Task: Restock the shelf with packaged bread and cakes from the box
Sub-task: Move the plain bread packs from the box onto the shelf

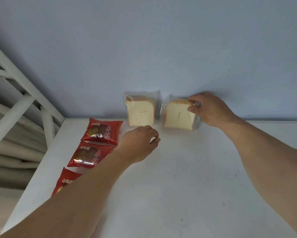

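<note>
Two clear-wrapped packs of sliced white bread stand upright against the pale blue wall at the back of the white shelf (187,177). My right hand (211,109) grips the top right corner of the right bread pack (177,115), which tilts slightly. The left bread pack (140,111) stands free. Just in front of it hovers my left hand (139,143), fingers curled loosely, holding nothing. Three red cake packets lie in a row along the shelf's left side: the far one (102,131), the middle one (90,156), and the near one (65,181), partly hidden by my left forearm.
A white metal frame (15,93) with slanted bars rises at the left, beyond the shelf's left edge. Beige fabric folds (10,152) hang below it. The box is not in view.
</note>
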